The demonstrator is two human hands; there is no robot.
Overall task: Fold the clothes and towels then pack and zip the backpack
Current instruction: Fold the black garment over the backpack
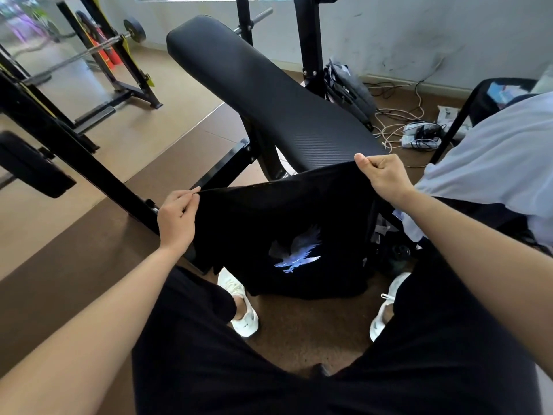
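Observation:
A black T-shirt (269, 223) with a pale blue eagle print hangs in front of me over the near end of a black padded bench (269, 94). My left hand (176, 217) pinches its top edge on the left. My right hand (386, 175) is closed on the top edge on the right, so the edge is stretched taut between both hands. The shirt's lower part drops to the floor between my white shoes. A light blue cloth (490, 163) lies heaped on the right, beside my right arm. A dark bag (392, 253) shows partly behind the shirt, low right.
A grey bag (347, 88) leans on the bench's upright post near the wall. Tangled cables and a power strip (416, 136) lie on the brown floor at right. A barbell rack (113, 61) and black frame bars (74, 145) stand to the left.

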